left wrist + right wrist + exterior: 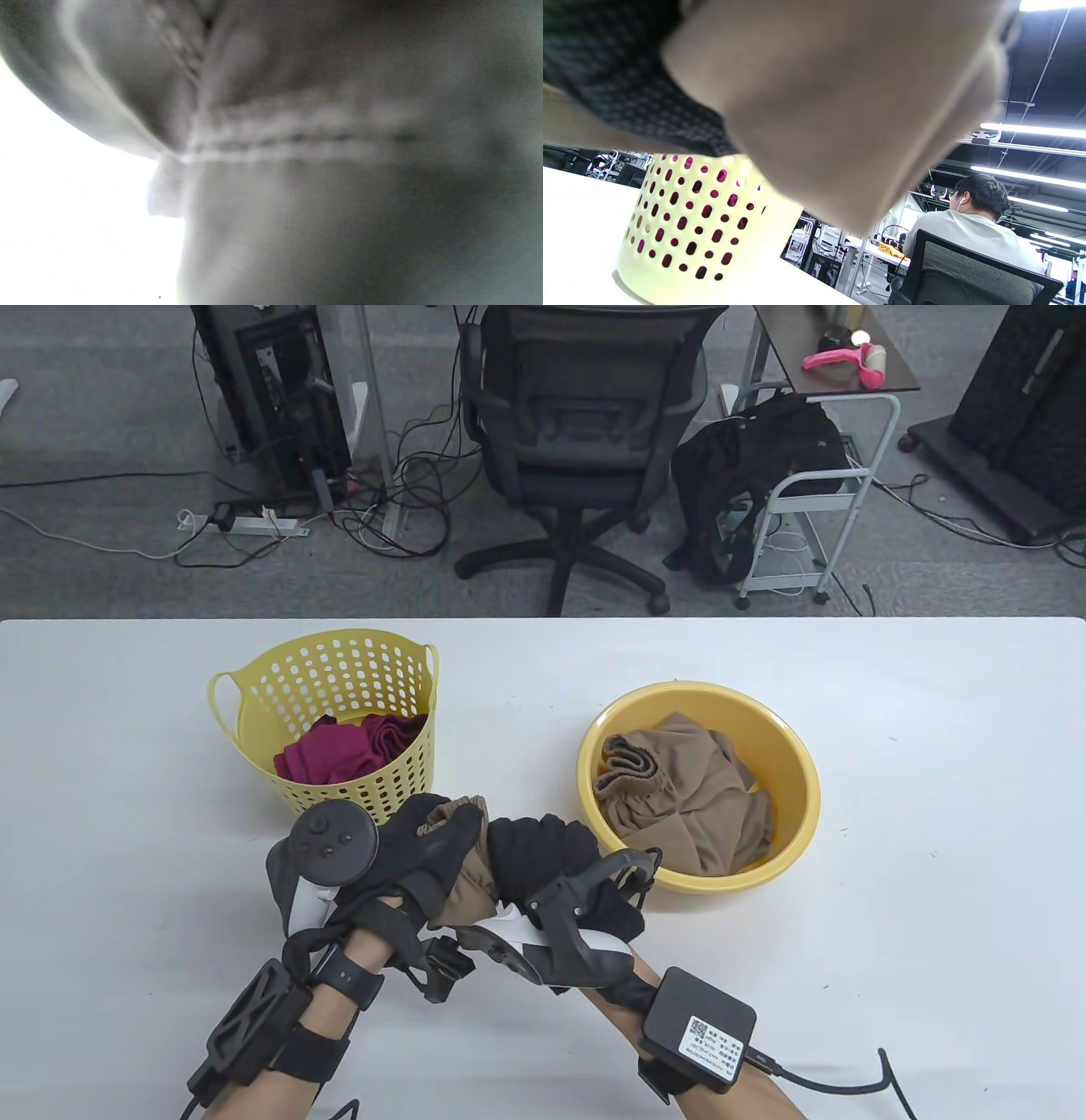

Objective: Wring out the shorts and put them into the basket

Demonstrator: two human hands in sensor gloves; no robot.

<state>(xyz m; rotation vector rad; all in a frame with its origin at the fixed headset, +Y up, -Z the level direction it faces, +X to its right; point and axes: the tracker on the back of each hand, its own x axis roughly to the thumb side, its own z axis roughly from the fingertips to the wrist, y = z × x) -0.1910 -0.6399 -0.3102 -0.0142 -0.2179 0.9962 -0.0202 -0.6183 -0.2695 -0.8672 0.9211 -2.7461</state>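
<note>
Tan shorts [469, 875] bunched between both hands, just above the worktop [933, 814] in front of the basket [339, 670]. Left hand [424, 836] and right hand [551, 857] each grip an end, fingers curled tight. Soft, limp cloth, probably wet-heavy; best gripped at the ends, so it twists. More tan cloth sits in the basin [797, 780].

Beyond the white surface [933, 814] lies grey carpet [102, 585]. A black mesh office chair [585, 424] stands at the middle, a black computer tower [288, 398] to its left with tangled cables and a white power strip [254, 524] on the floor. To the right a white rolling cart [814, 517] has a black bag [747, 483] slumped against it. In the right wrist view, long ceiling lights [1031, 130] glow under a dark ceiling, and a seated person [971, 228] in a pale shirt faces away.
</note>
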